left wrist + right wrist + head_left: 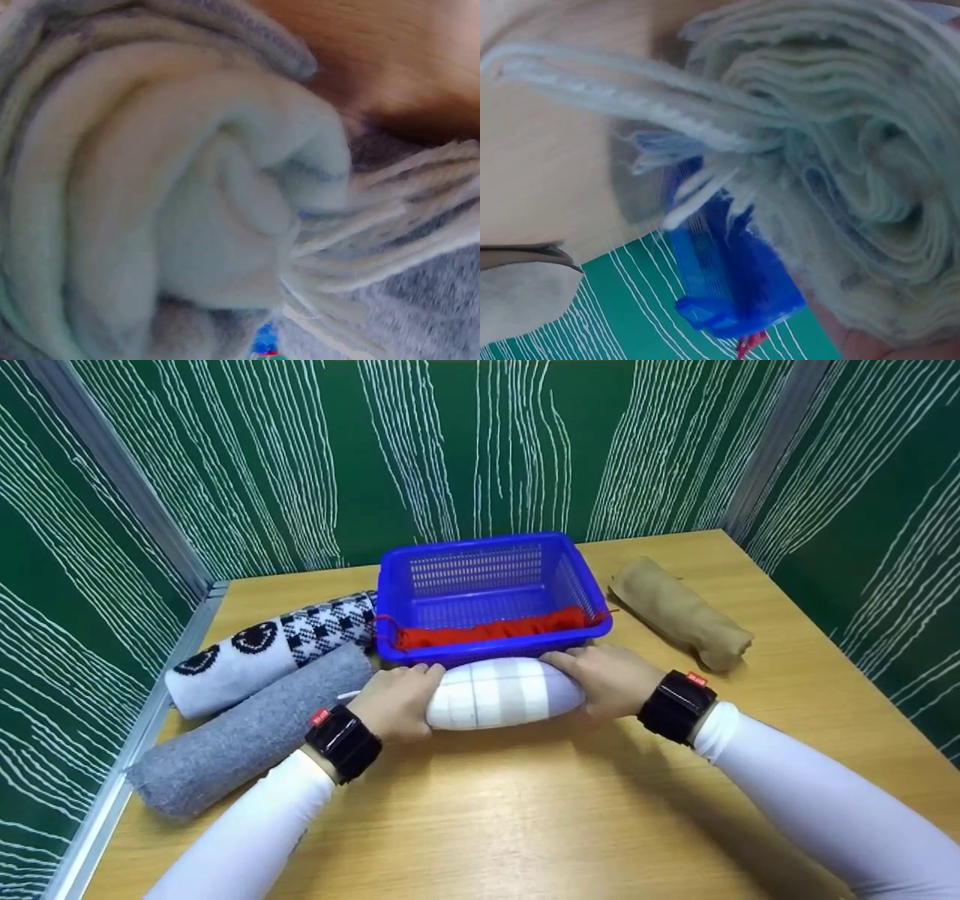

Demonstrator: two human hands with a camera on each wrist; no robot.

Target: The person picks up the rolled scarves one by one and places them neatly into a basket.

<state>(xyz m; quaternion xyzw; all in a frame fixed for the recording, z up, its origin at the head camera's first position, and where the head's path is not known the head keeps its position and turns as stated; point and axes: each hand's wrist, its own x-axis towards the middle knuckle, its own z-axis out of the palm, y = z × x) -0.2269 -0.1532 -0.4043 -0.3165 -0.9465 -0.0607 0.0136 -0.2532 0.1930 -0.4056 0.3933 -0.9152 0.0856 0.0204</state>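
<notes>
A rolled white and grey plaid scarf (499, 694) is held level above the table, just in front of the basket. My left hand (397, 701) grips its left end and my right hand (611, 682) its right end, thumbs on the near side. In the left wrist view the scarf's rolled end (217, 187) shows spiral folds and pale fringe (352, 262). The right wrist view shows the other layered end (855, 165), also with fringe hanging out. Behind the hands stands a blue plastic basket (480, 544), with a rolled red scarf (495, 630) along its near side.
Left of the basket lie a grey felt-like roll (247, 735) and a black-and-white patterned roll (262, 649). A tan roll (679, 611) lies to the right. Green panels (517, 442) with white lines border the wooden table (510, 817) at the back and sides.
</notes>
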